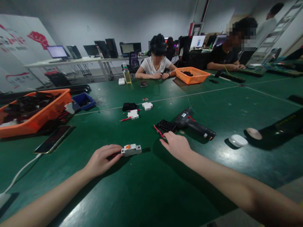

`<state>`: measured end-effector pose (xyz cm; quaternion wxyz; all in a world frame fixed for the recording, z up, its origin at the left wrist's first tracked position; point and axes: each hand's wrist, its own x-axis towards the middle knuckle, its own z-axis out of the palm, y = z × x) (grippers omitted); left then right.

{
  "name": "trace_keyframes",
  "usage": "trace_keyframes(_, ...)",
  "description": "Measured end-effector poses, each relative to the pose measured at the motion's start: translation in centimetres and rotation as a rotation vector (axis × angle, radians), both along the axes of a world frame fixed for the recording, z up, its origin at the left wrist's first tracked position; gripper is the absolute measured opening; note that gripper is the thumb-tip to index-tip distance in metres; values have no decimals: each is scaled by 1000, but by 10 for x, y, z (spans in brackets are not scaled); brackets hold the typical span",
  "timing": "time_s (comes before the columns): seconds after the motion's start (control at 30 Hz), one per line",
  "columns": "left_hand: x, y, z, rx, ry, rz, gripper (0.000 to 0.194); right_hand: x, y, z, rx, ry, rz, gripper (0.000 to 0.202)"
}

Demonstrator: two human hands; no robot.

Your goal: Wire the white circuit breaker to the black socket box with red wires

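Note:
A white circuit breaker (131,150) with an orange switch rests on the green table, its left end gripped between the thumb and fingers of my left hand (103,158). My right hand (176,144) is closed at the near end of a red wire (158,130), beside a black plastic part (166,125); the exact contact under the fingers is hidden. Just right of the black part lies a cordless screwdriver (195,123). Farther back are a white breaker with red wires (133,114), another white module (147,106) and a black block (129,106).
At the left stand an orange basket (35,121) of dark parts, a blue bin (84,101) and a phone (53,139) on a cable. A white round object (238,141) lies right. Across the table, people sit near another orange basket (192,79) and a bottle (127,74).

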<state>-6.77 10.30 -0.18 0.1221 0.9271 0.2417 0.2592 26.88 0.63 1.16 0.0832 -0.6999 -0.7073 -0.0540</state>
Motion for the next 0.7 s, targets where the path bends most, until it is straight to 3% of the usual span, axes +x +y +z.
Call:
trace_keyframes(0.23, 1, -2, 3, -22, 6, -15, 22, 13, 0, 11, 90, -34, 6, 29)
trace_keyframes(0.33, 2, -3, 4, -25, 10, -15, 22, 18, -5, 20, 102, 15, 148, 28)
trace_keyframes(0.5, 3, -4, 4, -8, 17, -8, 21, 18, -9, 22, -52, 47, 434, 18)
trace_keyframes(0.7, 3, -4, 5, -18, 25, -5, 23, 12, -9, 11, -90, 88, 403, 15)
